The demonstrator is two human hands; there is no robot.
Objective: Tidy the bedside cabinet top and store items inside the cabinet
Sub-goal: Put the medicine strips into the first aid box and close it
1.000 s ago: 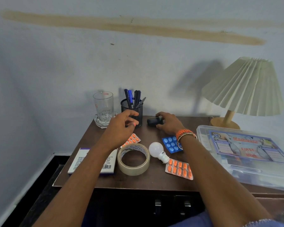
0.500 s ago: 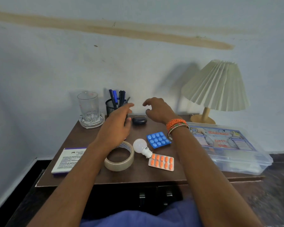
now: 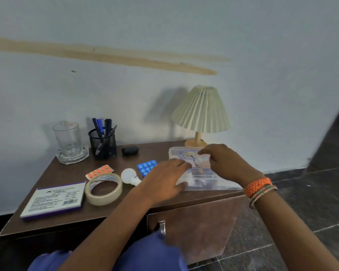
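Reaching across a dark wooden bedside cabinet (image 3: 164, 151), both hands meet at a clear plastic first-aid box (image 3: 207, 182) that lies flat on the cabinet's right end, in front of a pleated lamp (image 3: 201, 112). In the head view, the only one, the left hand (image 3: 164, 180) rests on the box's near left corner with fingers loosely spread, not gripping anything. The right hand (image 3: 226, 163), bangles at its wrist, sits over the box lid with fingers curled down; motion blur hides whether it pinches the lid or merely touches it. To the left lie a blue blister pack (image 3: 147, 167), a white bulb (image 3: 129, 176), a tape roll (image 3: 104, 189), an orange blister pack (image 3: 99, 171), a flat boxed set (image 3: 54, 200), a small dark case (image 3: 130, 150), a mesh pen holder (image 3: 103, 145) and a glass (image 3: 68, 141) on a coaster. Below, the cabinet door (image 3: 196, 227) shows a metal handle. The step looks like taking hold of the box. To do it well, grasp both short ends, keep it level so the contents stay put, and lift clear of the lamp base before lowering it toward the door.
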